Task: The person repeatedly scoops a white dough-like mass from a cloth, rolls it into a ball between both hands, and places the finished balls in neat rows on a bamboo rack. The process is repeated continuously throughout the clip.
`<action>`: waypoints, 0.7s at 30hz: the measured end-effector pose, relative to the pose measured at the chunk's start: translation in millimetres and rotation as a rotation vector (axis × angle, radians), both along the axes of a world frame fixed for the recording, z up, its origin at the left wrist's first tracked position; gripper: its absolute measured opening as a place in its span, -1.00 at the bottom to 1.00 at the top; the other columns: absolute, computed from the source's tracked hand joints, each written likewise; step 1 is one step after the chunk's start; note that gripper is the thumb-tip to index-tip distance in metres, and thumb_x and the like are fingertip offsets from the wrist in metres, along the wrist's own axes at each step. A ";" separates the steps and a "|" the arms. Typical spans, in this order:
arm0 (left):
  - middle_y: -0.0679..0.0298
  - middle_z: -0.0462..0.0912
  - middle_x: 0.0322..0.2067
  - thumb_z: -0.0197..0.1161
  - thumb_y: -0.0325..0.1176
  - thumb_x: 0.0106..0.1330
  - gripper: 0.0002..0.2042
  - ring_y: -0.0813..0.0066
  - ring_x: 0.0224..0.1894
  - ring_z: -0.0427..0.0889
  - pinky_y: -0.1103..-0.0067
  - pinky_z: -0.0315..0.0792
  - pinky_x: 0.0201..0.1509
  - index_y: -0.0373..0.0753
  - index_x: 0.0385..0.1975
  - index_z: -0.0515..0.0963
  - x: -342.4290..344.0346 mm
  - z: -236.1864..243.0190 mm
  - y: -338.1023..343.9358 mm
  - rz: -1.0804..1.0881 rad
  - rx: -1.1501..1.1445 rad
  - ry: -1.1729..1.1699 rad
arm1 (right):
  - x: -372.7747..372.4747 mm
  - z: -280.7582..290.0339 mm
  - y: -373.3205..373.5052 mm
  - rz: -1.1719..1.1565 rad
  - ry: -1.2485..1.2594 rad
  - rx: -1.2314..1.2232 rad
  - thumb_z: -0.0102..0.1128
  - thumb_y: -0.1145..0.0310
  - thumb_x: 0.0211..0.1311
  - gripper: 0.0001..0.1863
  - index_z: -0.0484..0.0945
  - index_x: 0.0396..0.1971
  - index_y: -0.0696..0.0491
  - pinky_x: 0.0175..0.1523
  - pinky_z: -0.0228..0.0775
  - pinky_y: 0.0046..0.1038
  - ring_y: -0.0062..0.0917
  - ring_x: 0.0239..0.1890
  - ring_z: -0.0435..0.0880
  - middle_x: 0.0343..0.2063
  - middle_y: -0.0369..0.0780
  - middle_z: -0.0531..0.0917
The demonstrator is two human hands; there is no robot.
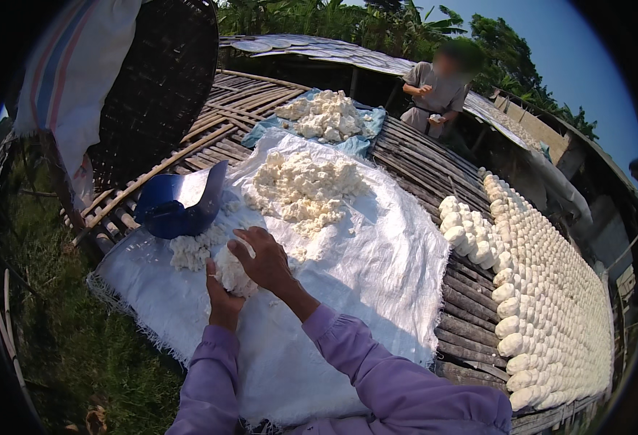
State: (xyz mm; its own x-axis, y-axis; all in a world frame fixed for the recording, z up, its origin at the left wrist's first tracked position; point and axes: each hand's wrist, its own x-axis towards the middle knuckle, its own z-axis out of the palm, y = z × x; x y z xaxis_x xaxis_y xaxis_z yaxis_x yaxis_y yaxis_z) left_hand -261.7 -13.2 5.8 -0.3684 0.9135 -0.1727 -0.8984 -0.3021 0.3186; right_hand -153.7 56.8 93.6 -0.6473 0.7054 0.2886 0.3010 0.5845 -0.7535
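Observation:
A lump of crumbly white dough (233, 272) lies between my two hands, over the front left of a white woven cloth (377, 268). My left hand (223, 301) cups the lump from its near left side, partly hidden behind it. Over the lump's upper right side is my right hand (267, 262), fingers stretched and apart; whether its palm touches the dough I cannot tell. Just beyond them, a dark blue plastic scoop (177, 206) with white residue inside rests tilted by loose white crumbs (190, 250). A larger crumbly white heap (304, 190) sits farther back on the cloth.
Another white heap (326, 116) rests on a blue sheet (264, 136) at the back of the bamboo platform (471, 319). Rows of rounded white lumps (551, 297) cover the right side. A dark woven tray (161, 87) stands at left. Across the platform stands a person (435, 90).

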 end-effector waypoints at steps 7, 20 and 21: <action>0.09 0.36 0.34 -0.13 0.50 0.31 -0.14 0.15 0.34 0.39 0.25 0.25 0.42 -0.07 0.40 0.27 0.6 15.0 -25.3 -0.107 -0.053 -0.035 | -24.9 -15.0 -3.2 0.037 -0.146 -0.122 0.13 -0.08 0.35 -0.54 0.64 -0.01 -0.04 0.15 0.39 -0.14 -0.13 0.14 0.54 0.16 -0.09 0.52; 0.27 0.50 0.23 0.10 0.30 0.35 -0.38 0.20 0.26 0.47 0.16 0.30 0.36 -0.01 0.22 0.48 21.8 -12.6 -31.5 -0.029 0.013 -0.121 | -14.4 -63.3 -19.8 -0.111 0.234 0.342 0.16 0.03 0.38 -0.64 0.67 -0.16 0.02 -0.01 0.48 -0.15 -0.20 -0.06 0.61 -0.21 -0.13 0.63; 0.28 0.51 0.23 0.10 0.30 0.35 -0.39 0.20 0.26 0.47 0.16 0.30 0.36 -0.01 0.21 0.48 21.7 -14.1 -30.7 -0.029 0.020 -0.117 | -15.6 -65.4 -16.7 -0.118 0.178 0.292 0.17 0.04 0.37 -0.66 0.67 -0.23 0.04 -0.05 0.47 -0.16 -0.21 -0.08 0.61 -0.26 -0.15 0.62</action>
